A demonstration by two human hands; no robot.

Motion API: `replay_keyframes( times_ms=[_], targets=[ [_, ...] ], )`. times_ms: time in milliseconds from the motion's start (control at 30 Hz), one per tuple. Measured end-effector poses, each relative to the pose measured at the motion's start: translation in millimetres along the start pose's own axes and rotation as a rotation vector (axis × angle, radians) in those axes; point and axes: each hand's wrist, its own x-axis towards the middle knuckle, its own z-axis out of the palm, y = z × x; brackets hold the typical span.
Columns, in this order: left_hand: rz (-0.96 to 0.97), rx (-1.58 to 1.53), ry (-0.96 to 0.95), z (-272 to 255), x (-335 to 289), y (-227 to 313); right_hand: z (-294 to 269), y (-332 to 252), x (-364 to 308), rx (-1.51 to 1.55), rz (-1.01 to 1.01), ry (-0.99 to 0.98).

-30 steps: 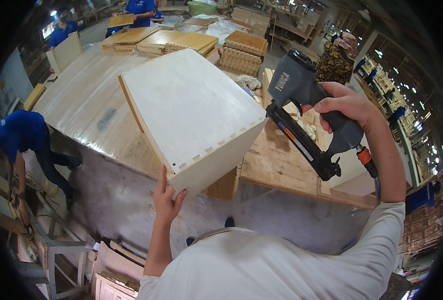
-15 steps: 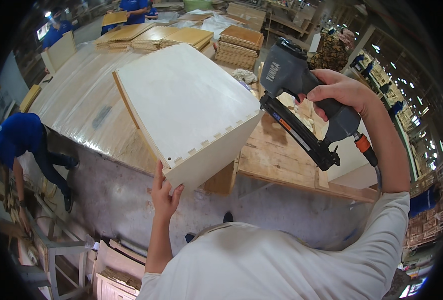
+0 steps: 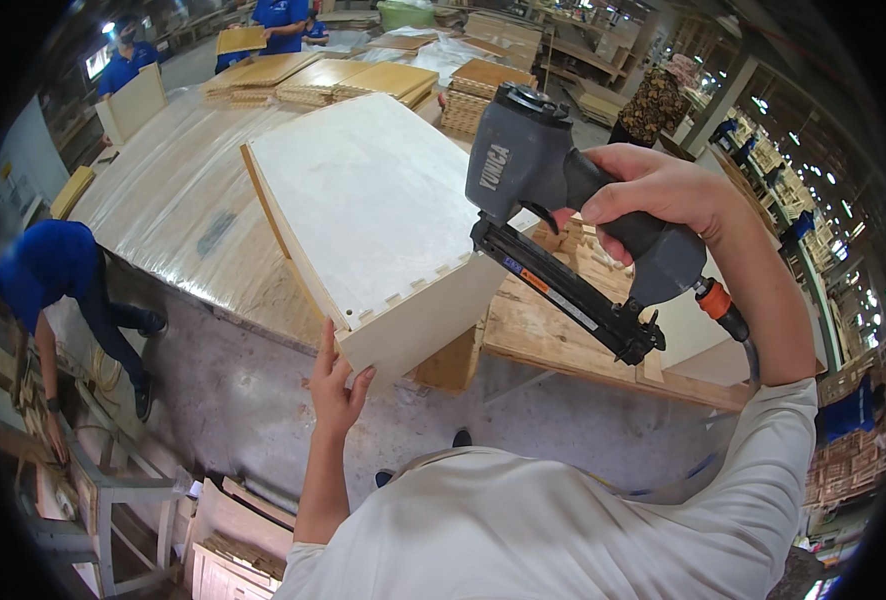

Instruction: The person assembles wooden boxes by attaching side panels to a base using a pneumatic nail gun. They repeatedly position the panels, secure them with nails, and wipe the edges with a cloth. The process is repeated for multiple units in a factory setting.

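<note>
My right hand (image 3: 658,200) is wrapped round the handle of a dark grey pneumatic nail gun (image 3: 528,150), with an orange hose fitting (image 3: 715,302) at its rear. The gun's nose overlaps the right edge of a pale wooden drawer box (image 3: 373,200); I cannot tell if they touch. White panel face up, the box sits tilted at the table's near edge, with finger joints showing along its near top edge. My left hand (image 3: 338,390) holds the box's near left corner, thumb on the front side and fingers along the left side.
A plastic-covered table (image 3: 153,190) and a bare wooden bench (image 3: 553,330) bear the work. Panel stacks (image 3: 383,80) stand at the back. A co-worker in blue (image 3: 53,265) bends at the left beside a metal frame (image 3: 113,495). An air hose (image 3: 753,360) trails behind the gun.
The nail gun in my right hand has moved left, its nose now over the box's right edge. My left hand keeps its place at the corner. The whole view has shifted slightly.
</note>
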Motion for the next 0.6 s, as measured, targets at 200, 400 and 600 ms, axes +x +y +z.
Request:
replay_keyframes(
  times_ms=[200, 400, 600],
  targets=[
    [0.02, -0.028, 0.015, 0, 4, 1, 2, -8, -2, -0.072, -0.008, -0.023],
    [-0.021, -0.027, 0.003, 0, 5, 6, 16, -19, -1, 0.02, -0.059, -0.09],
    [-0.018, 0.015, 0.02, 0, 6, 10, 17, -20, 7, -0.07, -0.013, -0.159]
  ],
)
